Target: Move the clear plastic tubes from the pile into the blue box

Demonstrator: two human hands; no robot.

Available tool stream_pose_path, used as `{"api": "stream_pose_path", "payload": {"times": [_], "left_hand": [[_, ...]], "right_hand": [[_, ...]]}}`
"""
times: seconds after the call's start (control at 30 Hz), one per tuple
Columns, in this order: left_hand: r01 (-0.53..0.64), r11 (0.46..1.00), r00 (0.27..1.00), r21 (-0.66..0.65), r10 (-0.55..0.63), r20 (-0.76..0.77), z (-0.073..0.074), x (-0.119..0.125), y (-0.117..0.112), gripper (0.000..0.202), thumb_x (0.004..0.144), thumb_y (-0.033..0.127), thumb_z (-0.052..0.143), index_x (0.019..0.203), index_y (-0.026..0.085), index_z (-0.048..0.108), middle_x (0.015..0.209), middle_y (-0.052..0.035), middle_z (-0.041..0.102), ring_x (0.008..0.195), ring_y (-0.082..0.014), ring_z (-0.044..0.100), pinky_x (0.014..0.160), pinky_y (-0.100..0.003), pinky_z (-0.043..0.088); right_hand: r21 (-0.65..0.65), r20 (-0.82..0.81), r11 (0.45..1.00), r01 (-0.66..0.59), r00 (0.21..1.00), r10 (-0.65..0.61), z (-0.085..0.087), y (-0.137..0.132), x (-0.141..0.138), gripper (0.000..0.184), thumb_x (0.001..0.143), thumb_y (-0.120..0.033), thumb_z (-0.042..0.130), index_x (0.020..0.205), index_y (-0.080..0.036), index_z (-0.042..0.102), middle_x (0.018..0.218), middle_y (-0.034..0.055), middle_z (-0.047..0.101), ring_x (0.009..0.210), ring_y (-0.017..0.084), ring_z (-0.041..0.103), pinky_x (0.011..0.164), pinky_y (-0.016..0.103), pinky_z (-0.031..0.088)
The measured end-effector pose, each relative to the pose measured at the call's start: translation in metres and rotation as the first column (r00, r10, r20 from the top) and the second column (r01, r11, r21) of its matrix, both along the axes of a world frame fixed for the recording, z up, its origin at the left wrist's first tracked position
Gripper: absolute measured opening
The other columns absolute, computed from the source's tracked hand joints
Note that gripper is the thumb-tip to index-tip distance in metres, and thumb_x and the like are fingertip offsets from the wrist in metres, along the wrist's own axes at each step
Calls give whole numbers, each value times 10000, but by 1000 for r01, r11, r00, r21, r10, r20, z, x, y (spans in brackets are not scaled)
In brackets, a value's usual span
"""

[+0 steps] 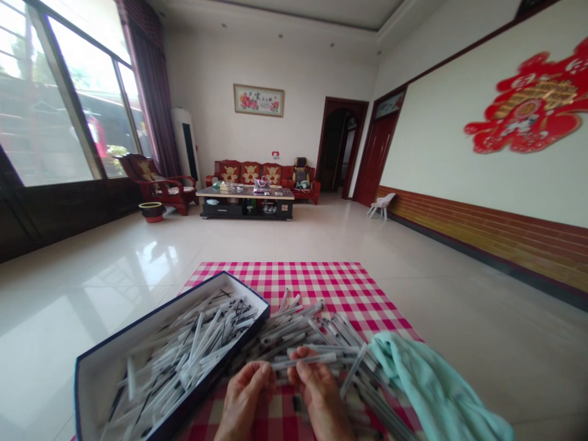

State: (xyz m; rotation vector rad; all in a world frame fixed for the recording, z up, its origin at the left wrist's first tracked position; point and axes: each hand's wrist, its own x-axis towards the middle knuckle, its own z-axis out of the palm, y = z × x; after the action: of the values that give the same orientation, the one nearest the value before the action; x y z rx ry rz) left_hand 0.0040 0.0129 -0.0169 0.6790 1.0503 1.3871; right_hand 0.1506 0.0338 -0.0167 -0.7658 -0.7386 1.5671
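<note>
Both my hands are low in the picture over a red-and-white checked cloth. My left hand and my right hand are closed in a pinch on the same thin clear pen, held level between them. A loose heap of similar pens lies on the cloth just beyond my fingers. To the left stands an open dark-blue box, white inside, with several more pens lying in it.
A pale green cloth lies at the right edge of the checked cloth. Glossy tiled floor surrounds it. Far back stand a low coffee table, a red sofa, an armchair and a small white chair.
</note>
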Motion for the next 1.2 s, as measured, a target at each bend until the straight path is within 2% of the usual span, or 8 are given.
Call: {"api": "stream_pose_path", "payload": {"times": [0.13,0.33,0.43,0.6,0.67,0.87,1.03,1.2], "left_hand": [[46,990,977,136,-16,-212,0,-1,-1,313,702,452,711,723,142,682,663,-29,700,636,-162,632,618,-234,513],[38,985,930,170,28,-365,-17,-7,-1,391,729,488,665,945,164,694,918,-91,749,877,-259,675,811,-334,527],[33,974,873,223,81,-481,-17,-7,-3,374,748,499,636,919,172,698,882,-86,751,845,-248,680,769,-291,529],[77,937,699,341,193,-689,1,-4,-10,261,827,431,560,792,201,679,694,-22,678,633,-161,623,608,-196,463],[87,930,667,356,211,-715,4,-2,-11,294,855,426,514,730,197,650,643,-10,631,591,-145,584,588,-191,440],[29,950,668,310,212,-713,1,-1,-10,436,879,471,439,578,190,579,548,-9,578,524,-141,522,521,-197,407],[25,944,707,328,215,-674,6,-1,-15,286,809,452,564,883,199,673,801,-52,698,735,-205,630,682,-224,471],[11,939,702,344,238,-671,4,2,-13,319,839,477,510,721,204,626,621,-8,611,576,-152,554,568,-202,426]], "right_hand": [[78,2,982,-172,985,172,-2,-4,-15,213,760,-324,709,924,-207,641,916,38,698,800,204,653,763,368,515],[34,-76,995,-93,992,96,-10,-4,-20,236,719,-353,738,876,-215,630,853,33,714,763,218,669,742,392,531],[45,-92,995,-95,991,98,-13,-5,-19,224,740,-346,721,889,-210,623,870,41,711,762,219,667,746,406,531],[22,-77,993,-114,990,116,-15,-5,-20,172,782,-340,687,879,-216,621,817,18,708,725,186,663,713,347,516],[22,-61,992,-126,990,128,-15,-5,-20,153,790,-331,680,872,-216,622,814,12,705,719,175,658,718,332,505],[5,-35,995,-105,994,105,-15,-5,-18,202,754,-355,702,872,-211,623,813,24,698,697,194,651,709,354,507],[-19,-108,994,-103,989,101,-15,-5,-18,180,765,-333,696,878,-218,617,829,22,699,722,193,657,719,354,508],[15,-70,993,-121,990,122,-12,-6,-19,192,751,-350,704,863,-215,625,839,26,693,749,211,660,754,386,508]]}}
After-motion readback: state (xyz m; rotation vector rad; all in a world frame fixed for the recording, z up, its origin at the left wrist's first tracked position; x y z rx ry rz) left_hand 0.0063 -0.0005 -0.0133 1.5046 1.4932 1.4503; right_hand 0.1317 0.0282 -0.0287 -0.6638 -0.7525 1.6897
